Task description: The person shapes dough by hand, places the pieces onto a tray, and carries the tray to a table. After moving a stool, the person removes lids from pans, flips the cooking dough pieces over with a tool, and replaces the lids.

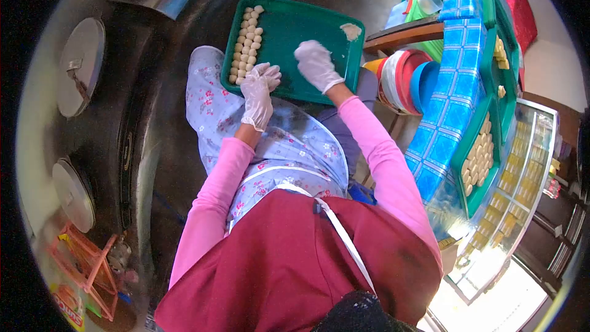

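Note:
A green tray (pixel 295 31) rests on my lap. Along its left side, small white dough balls (pixel 248 43) sit packed in rows. My left hand (pixel 259 91), in a thin clear glove, is at the tray's near edge just below the rows. Its fingers are bent together, and anything inside them is hidden. Over the right half of the tray is my right hand (pixel 318 66), also gloved, its fingers curled down and smeared by motion. What lies under it cannot be seen. A flat patch of pale dough or flour (pixel 351 31) sticks near the tray's far right corner.
To the right, a table with a blue checked cloth (pixel 452 64) holds green trays, one bearing rows of pale pieces (pixel 478 157). Red and blue tubs (pixel 424 86) stand beside it. A glass display case (pixel 513 178) is farther right. Round lids (pixel 82 67) are at the left.

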`<state>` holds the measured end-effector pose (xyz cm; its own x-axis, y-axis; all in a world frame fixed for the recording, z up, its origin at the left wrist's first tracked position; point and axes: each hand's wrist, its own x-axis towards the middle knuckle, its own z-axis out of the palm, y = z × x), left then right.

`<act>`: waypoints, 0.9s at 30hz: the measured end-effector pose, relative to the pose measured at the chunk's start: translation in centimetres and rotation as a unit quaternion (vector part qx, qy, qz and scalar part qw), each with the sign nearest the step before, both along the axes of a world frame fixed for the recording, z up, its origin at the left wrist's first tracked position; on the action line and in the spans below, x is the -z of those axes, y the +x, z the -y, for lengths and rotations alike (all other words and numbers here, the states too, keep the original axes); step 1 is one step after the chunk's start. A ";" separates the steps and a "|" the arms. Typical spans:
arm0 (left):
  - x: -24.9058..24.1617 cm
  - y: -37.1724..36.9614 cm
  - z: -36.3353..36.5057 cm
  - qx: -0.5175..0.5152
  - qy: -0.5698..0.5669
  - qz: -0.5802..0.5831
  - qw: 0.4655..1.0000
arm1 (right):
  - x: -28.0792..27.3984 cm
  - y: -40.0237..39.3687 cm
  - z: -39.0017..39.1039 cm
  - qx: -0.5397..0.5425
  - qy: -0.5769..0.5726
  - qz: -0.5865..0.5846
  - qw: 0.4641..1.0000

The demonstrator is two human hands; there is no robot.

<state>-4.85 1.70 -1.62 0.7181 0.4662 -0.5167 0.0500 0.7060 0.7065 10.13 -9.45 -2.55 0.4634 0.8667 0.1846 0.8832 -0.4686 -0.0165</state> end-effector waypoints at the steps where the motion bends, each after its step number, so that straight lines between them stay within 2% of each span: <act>1: 0.0 0.2 0.0 0.020 -0.001 -0.004 1.000 | -0.6 1.1 1.1 0.042 -0.010 -0.015 0.999; 3: -0.8 1.1 0.9 0.080 -0.015 -0.013 0.997 | 1.8 5.3 4.2 0.044 0.023 -0.093 0.994; 4: -1.0 1.3 1.7 0.114 -0.022 -0.019 0.993 | -2.1 4.5 4.8 0.094 0.079 -0.300 0.946; 7: -1.1 3.2 4.0 0.198 -0.167 -0.013 0.966 | -2.0 4.0 4.5 0.080 0.077 -0.332 0.937; 8: -1.0 3.8 4.8 0.218 -0.189 -0.027 0.957 | -2.1 3.7 4.4 0.085 0.037 -0.324 0.942; 11: 1.4 4.8 6.6 0.205 -0.326 0.016 0.923 | -0.1 4.2 4.6 0.052 -0.062 -0.284 0.955; 12: 1.3 5.6 7.1 0.206 -0.333 -0.031 0.920 | -1.3 3.9 4.6 0.059 -0.081 -0.254 0.962; 16: 2.1 7.4 8.2 0.198 -0.387 -0.010 0.901 | -1.6 3.5 6.2 0.094 -0.003 -0.252 0.963; 19: 2.5 7.6 9.2 0.181 -0.385 0.018 0.905 | -2.9 2.7 8.0 0.110 0.108 -0.385 0.910; 20: 2.5 7.7 9.4 0.173 -0.393 0.013 0.903 | -3.2 2.6 8.6 0.146 0.080 -0.444 0.880; 23: 2.3 7.9 9.9 0.161 -0.402 0.000 0.901 | -4.3 1.7 9.3 0.060 0.004 -0.365 0.929; 24: 2.6 8.1 10.2 0.165 -0.394 -0.001 0.904 | -3.0 1.2 9.9 0.052 0.013 -0.274 0.960; 26: 5.0 8.8 11.0 0.147 -0.411 -0.007 0.899 | -1.6 0.5 10.7 0.101 0.013 -0.247 0.964; 27: 8.1 9.3 11.7 0.125 -0.436 -0.012 0.891 | -1.3 0.2 10.8 0.123 0.013 -0.233 0.965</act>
